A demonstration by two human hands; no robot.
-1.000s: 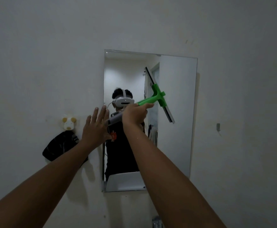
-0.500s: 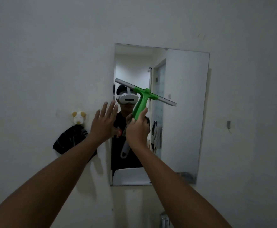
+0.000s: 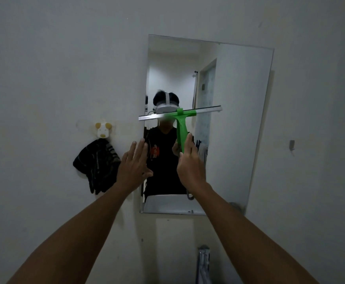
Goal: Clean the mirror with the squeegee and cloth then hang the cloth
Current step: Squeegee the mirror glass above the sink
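Note:
A rectangular mirror (image 3: 237, 124) hangs on the white wall. My right hand (image 3: 190, 165) grips the handle of a green squeegee (image 3: 181, 128), held upright with its metal blade nearly level across the mirror's middle. My left hand (image 3: 133, 167) is raised flat with fingers spread, at the mirror's left edge, holding nothing. A dark striped cloth (image 3: 96, 163) hangs on a small white and yellow animal-shaped hook (image 3: 102, 129) left of the mirror.
A small metal wall hook (image 3: 291, 144) sits right of the mirror. A tap fitting (image 3: 203, 261) shows at the bottom below the mirror. The mirror reflects a person in a black shirt and a doorway.
The squeegee has turned from steeply tilted to a level blade and now sits across the mirror's middle. My left hand stayed open beside the mirror's left edge. The view moved closer.

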